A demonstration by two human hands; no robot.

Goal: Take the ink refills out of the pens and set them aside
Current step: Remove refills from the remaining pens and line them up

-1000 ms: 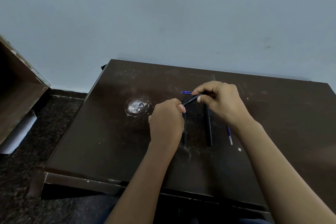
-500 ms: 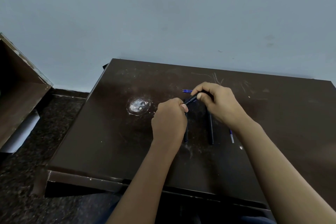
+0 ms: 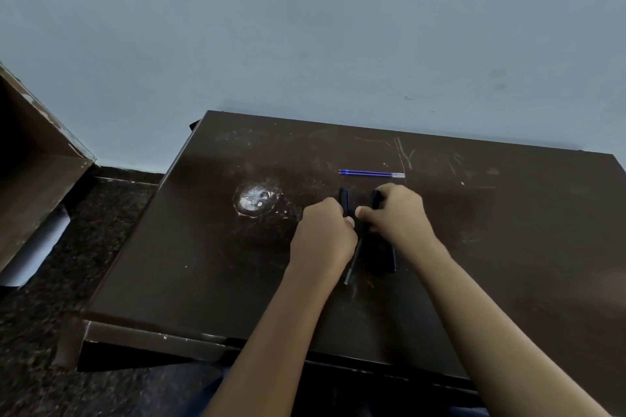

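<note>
My left hand and my right hand meet low over the dark table, thumbs almost touching. Both grip a black pen, whose free end slants toward the front edge. A second black pen lies just beyond my left hand, partly hidden by it. A third black pen lies under my right hand and wrist. A blue ink refill lies crosswise on the table beyond both hands, touching nothing.
A round whitish worn patch marks the table left of my hands. A pale wall rises right behind the table. A brown wooden cabinet stands at the left over the dark speckled floor.
Both hands have come down closer to the table, and the held pen now slants toward me. The blue refill beyond them shows in full. The refill to the right is hidden by my right forearm.
</note>
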